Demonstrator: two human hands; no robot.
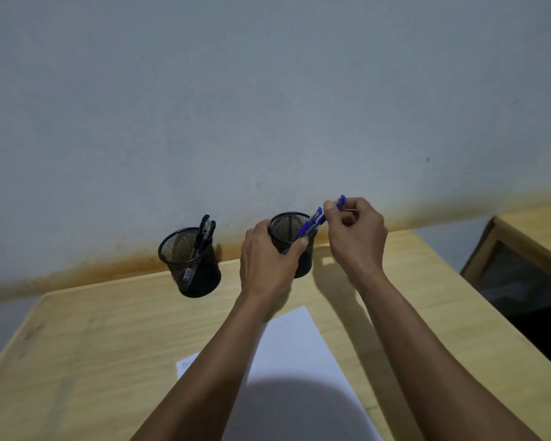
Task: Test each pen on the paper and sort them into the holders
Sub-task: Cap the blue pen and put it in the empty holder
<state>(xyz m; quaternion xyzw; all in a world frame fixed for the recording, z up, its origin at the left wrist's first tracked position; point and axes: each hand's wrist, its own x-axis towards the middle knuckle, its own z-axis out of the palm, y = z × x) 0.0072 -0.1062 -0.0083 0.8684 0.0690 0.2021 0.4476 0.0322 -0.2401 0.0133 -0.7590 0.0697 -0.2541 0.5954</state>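
Near the bench's (109,329) far edge, left hand (268,262) clamps a round black mesh holder (291,241) while right hand (357,237) pinches a slim blue pen (312,222) over its rim.

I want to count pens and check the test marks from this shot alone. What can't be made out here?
Head view only:
- Blue pens: count unclear; the right hand and the right holder cover parts.
- Black pens in the left holder: overlapping, too small to count.
- Paper: marks hidden by both arms and a shadow; its near end is cut off by the bottom edge.
- Left hand hides the right holder's near side.
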